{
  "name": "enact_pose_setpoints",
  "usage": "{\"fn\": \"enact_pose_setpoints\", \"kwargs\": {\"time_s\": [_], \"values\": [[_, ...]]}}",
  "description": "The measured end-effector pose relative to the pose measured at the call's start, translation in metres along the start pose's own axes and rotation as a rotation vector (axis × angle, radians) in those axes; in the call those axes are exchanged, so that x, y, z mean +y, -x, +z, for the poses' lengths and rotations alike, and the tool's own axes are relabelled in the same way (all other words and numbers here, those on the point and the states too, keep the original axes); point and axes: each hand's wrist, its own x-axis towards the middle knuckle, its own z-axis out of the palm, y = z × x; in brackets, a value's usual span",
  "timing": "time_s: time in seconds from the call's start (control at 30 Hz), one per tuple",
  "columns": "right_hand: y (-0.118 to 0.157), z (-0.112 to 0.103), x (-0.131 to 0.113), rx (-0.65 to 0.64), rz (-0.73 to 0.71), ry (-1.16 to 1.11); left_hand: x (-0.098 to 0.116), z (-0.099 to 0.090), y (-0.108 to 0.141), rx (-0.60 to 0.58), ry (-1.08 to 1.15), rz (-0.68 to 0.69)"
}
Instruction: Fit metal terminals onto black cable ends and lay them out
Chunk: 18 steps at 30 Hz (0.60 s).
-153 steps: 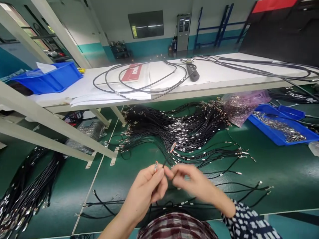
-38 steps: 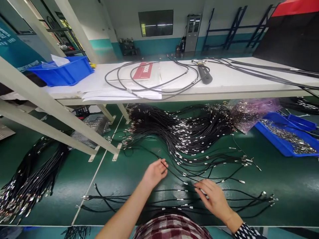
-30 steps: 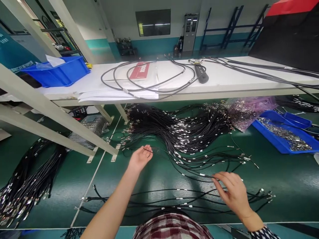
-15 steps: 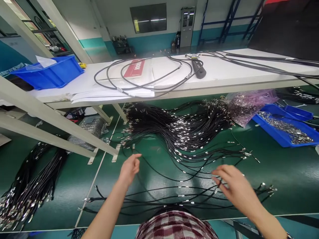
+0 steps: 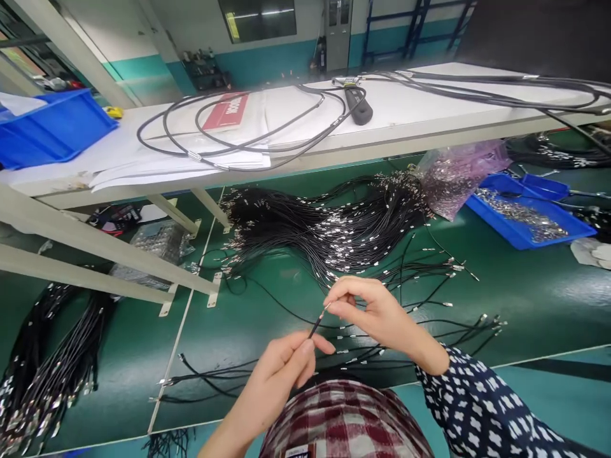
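In front of my chest my left hand [image 5: 289, 361] is closed round a thin black cable [image 5: 315, 326], with a short length sticking up past the fingers. My right hand [image 5: 370, 310] pinches the small metallic tip of this same cable; whether the tip is a separate fitting I cannot make out. Beyond both hands lies a thick bundle of black cables [image 5: 305, 232] with many silvery ferrules and white tags. Under and around my hands, several loose black cables [image 5: 214, 376] stretch across the green table [image 5: 258, 315].
A blue tray [image 5: 520, 219] of small metal parts sits at the right, beside a pinkish plastic bag [image 5: 449, 175] of parts. A white shelf [image 5: 305, 137] crosses above, bearing coiled cables, a black-handled tool [image 5: 358, 105] and a blue bin [image 5: 57, 130]. Another cable bundle [image 5: 67, 350] lies left of the shelf legs.
My hands have come together from well apart, the left going right and the right going left. The left now grips a cable, whose tip the right pinches. The view has shifted.
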Motion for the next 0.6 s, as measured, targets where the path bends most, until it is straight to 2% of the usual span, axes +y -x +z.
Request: {"fn": "enact_pose_setpoints", "kwargs": {"time_s": [0.07, 0.2, 0.33, 0.5, 0.6], "values": [[0.0, -0.002, -0.004, -0.026, 0.005, 0.03, 0.0, 0.003, 0.003, 0.058, 0.015, 0.006], [0.0, -0.005, -0.018, -0.144, 0.051, 0.049, 0.002, 0.011, 0.006, 0.282, -0.041, 0.135], [-0.002, -0.002, -0.025, -0.2, 0.106, -0.091, 0.005, 0.017, 0.005, 0.236, -0.006, 0.161], [-0.004, 0.005, -0.015, -0.224, 0.263, -0.419, 0.01, 0.021, 0.005, 0.203, 0.078, 0.153], [-0.003, 0.005, -0.011, -0.197, 0.24, -0.446, 0.012, 0.021, 0.005, 0.202, 0.084, 0.13]]}}
